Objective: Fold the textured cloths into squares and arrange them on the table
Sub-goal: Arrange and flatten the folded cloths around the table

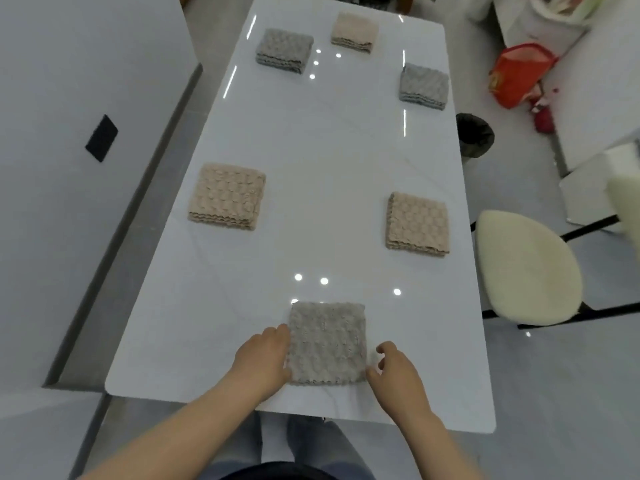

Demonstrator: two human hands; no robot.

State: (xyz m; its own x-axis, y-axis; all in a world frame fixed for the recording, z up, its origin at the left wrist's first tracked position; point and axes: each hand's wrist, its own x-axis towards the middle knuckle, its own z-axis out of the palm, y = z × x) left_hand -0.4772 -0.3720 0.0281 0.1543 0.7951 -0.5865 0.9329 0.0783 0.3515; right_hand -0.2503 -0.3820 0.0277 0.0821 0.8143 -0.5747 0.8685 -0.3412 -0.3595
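Observation:
A folded grey textured cloth (327, 342) lies square near the front edge of the white table (311, 140). My left hand (261, 358) touches its left edge with relaxed fingers. My right hand (393, 370) hovers just off its right edge, fingers loosely curled and holding nothing. Several other folded squares lie on the table: a beige one at mid left (227, 195), a beige one at mid right (417, 223), a grey one at far left (284, 50), a beige one at the far end (353, 32) and a grey one at far right (423, 86).
A cream-seated chair (526, 268) stands by the table's right side, with a black bin (474, 135) behind it. A red bag (519, 74) lies on the floor at the far right. A white wall with a black plate (101, 137) runs along the left.

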